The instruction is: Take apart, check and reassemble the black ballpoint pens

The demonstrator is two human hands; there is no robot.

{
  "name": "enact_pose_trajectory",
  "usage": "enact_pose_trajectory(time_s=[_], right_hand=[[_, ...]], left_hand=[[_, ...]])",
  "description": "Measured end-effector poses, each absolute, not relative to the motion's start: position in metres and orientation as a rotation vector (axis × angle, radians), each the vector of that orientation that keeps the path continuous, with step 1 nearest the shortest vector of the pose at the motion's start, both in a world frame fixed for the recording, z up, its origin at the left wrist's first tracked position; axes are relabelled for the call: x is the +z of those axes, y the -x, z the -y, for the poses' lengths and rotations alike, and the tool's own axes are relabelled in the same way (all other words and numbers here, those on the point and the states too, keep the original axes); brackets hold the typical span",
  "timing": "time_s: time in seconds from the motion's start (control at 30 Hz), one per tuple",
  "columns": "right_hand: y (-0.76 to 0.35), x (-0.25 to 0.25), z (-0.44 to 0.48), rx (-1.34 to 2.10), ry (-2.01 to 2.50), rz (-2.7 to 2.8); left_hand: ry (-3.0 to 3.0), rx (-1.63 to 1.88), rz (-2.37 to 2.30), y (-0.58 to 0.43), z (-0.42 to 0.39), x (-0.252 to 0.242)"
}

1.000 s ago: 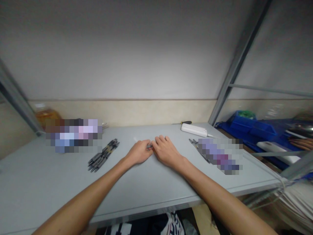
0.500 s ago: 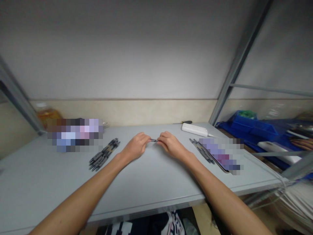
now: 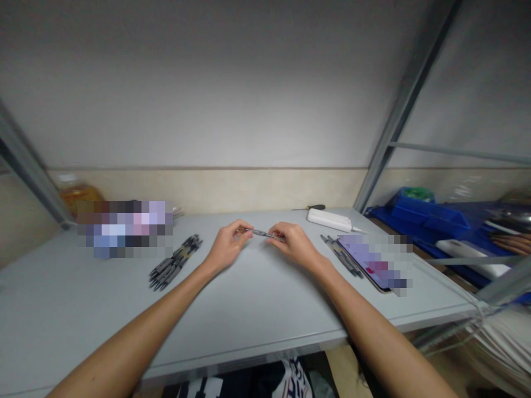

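Note:
Both my hands are raised slightly over the middle of the grey table (image 3: 249, 309), holding one slim grey pen (image 3: 260, 232) between them. My left hand (image 3: 227, 247) pinches its left end with thumb and fingertips. The fingers of my right hand (image 3: 293, 242) are closed round its right end. A bundle of dark pens (image 3: 176, 262) lies to the left of my left hand. A few more dark pens (image 3: 341, 254) lie to the right of my right hand, beside a blurred flat object (image 3: 373, 262).
A white oblong device (image 3: 329, 220) and a yellow-handled tool (image 3: 312, 208) lie at the back right. A blurred pile (image 3: 124, 228) and an amber bottle (image 3: 78, 194) stand at the back left. Blue bins (image 3: 431, 215) sit on the shelving at right, behind a metal upright (image 3: 398, 119).
My hands have lifted off the table and drawn apart. The pen between them now shows at greater length.

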State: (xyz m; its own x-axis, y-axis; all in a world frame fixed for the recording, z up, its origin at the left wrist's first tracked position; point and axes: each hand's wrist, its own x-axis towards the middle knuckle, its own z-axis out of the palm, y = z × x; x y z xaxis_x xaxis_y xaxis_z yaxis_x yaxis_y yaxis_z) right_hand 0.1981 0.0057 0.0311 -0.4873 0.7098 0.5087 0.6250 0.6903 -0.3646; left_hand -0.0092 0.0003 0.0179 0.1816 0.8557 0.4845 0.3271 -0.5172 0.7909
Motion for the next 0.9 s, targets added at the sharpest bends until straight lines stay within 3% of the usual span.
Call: enact_pose_trajectory(time_s=[0.23, 0.9], right_hand=[[-0.1996, 0.0351, -0.0066, 0.316, 1.086, 2.251], [-0.2018, 0.0349, -0.0134, 0.655, 1.099, 1.971]], left_hand=[[-1.605, 1.355, -1.076, 0.016, -0.0096, 0.0152], [-1.353, 1.435, -0.98, 0.0175, -0.0114, 0.0175]])
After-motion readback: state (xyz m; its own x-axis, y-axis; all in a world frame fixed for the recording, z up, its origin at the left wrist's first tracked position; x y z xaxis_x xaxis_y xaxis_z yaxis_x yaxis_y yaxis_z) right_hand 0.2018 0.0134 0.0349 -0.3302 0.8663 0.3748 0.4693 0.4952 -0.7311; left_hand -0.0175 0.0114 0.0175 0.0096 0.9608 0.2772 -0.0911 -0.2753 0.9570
